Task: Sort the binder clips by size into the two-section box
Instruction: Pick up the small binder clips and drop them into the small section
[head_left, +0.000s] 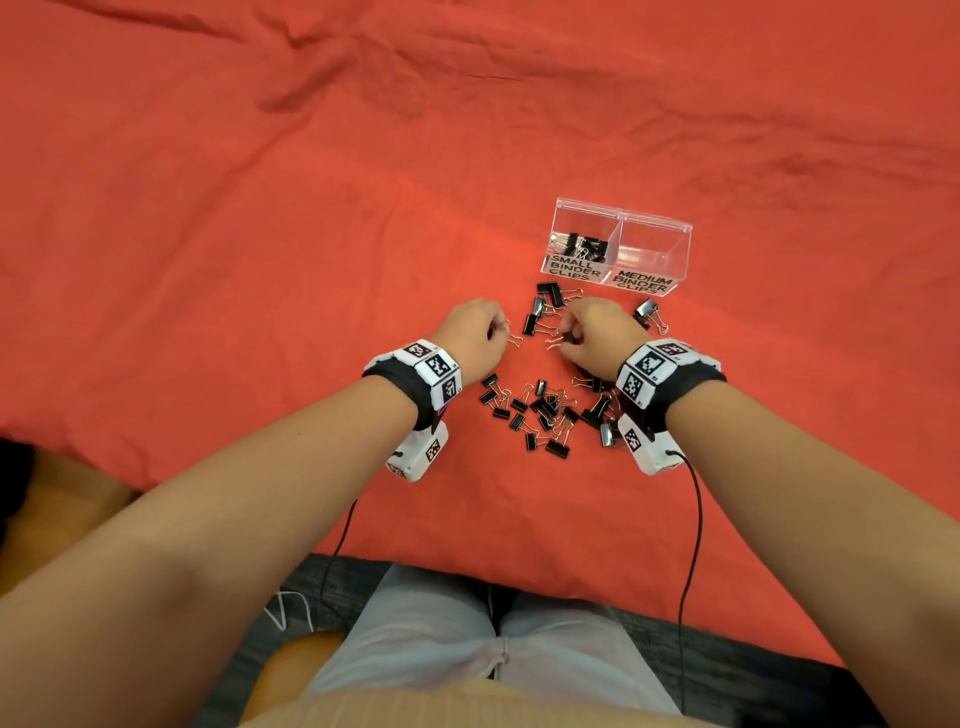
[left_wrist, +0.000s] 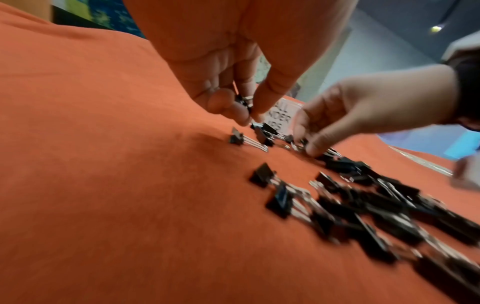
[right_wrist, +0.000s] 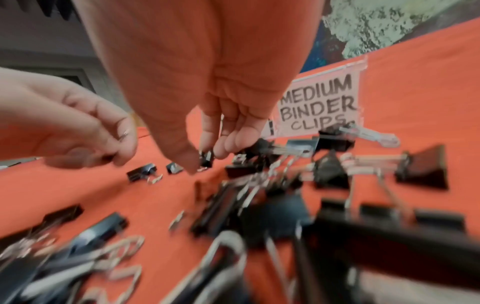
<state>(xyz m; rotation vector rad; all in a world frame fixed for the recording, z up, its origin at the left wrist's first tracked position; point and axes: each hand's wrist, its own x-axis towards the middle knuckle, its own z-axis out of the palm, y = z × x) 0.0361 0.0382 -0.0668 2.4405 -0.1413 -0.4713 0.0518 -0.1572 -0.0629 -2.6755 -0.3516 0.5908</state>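
Loose binder clips (head_left: 548, 413) lie heaped on the red cloth (head_left: 260, 234) toward the bench's near edge, between the wrists. Beyond the heap, left hand (head_left: 475, 332) pinches a small clip (left_wrist: 245, 100); right hand (head_left: 597, 332) pinches another clip (right_wrist: 206, 158), its size unclear. Picking is under way. Further off, the two-section box (head_left: 649, 223) holds clips only in its "SMALL" side. Next, probably, each clip must be carried to its matching section.
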